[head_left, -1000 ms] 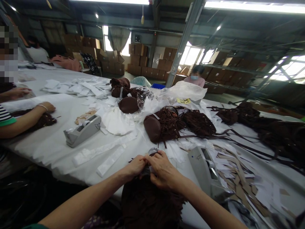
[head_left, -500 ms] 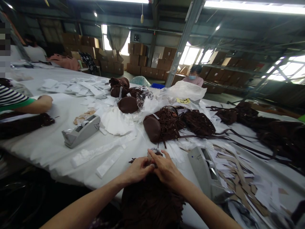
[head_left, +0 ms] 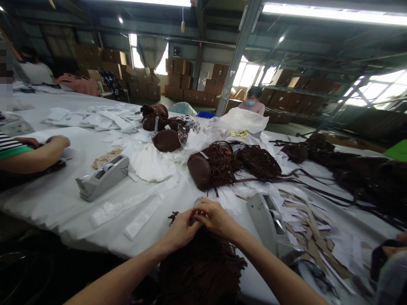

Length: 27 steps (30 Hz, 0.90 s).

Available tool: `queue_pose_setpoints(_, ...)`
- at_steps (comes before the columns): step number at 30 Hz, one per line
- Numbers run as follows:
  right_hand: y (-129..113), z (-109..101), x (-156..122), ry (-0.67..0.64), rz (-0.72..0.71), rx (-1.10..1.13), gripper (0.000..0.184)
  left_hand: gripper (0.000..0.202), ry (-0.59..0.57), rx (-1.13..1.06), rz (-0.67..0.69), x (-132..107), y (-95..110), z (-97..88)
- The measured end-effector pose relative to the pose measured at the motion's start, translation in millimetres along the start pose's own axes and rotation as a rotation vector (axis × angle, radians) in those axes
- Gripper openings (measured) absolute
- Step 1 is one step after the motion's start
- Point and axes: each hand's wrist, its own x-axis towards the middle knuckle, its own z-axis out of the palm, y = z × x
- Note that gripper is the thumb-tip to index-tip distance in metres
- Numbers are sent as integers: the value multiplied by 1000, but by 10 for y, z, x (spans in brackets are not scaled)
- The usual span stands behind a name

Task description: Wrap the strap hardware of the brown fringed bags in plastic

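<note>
A dark brown fringed bag (head_left: 203, 271) stands at the table's near edge, right in front of me. At its top my left hand (head_left: 182, 228) is closed, thumb and fingers pinching the upper part. My right hand (head_left: 214, 218) meets it there, its fingers curled down against the left fingertips. Whatever small part lies between the fingertips is hidden by them. A bit of dark strap end (head_left: 172, 217) pokes out left of my left hand. Just beyond my hands lies another brown fringed bag (head_left: 199, 169) with a smooth leather base.
Grey tape dispensers stand left (head_left: 103, 178) and right (head_left: 265, 224). Paper and brown strips (head_left: 313, 237) lie at right, dark bags (head_left: 365, 178) behind them. A co-worker's arm (head_left: 47, 152) rests at left; another person's hand (head_left: 394, 248) shows at far right.
My right hand's fingers have curled in from a more outstretched pose, closing at the bag's top. The view has shifted slightly. A person's hand has appeared at the right edge.
</note>
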Motion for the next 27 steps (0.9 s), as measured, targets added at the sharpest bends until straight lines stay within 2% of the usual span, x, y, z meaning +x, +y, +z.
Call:
queue_pose_setpoints(2, 22, 58, -6, 36, -13, -57, 13, 19, 20, 20, -26, 6, -20, -14)
queue_pose_setpoints(8, 126, 252, -137, 219, -67, -87, 20, 20, -42, -56, -58, 71, -38, -42)
queue_pose_setpoints(14, 152, 391, -207, 375, -84, -74, 23, 38, -116, -301, -246, 92, -78, -6)
queue_pose_setpoints(16, 148, 423, -221, 413, -106, -84, 21, 39, -148, -412, -273, 81, -76, -27)
queue_pose_setpoints(21, 127, 455, -248, 444, -186, -76, 23, 37, -145, -618, -300, 48, -21, -110)
queue_pose_setpoints(27, 119, 518, -268, 437, -273, -125, 37, 46, -133, -708, -311, 28, -7, -130)
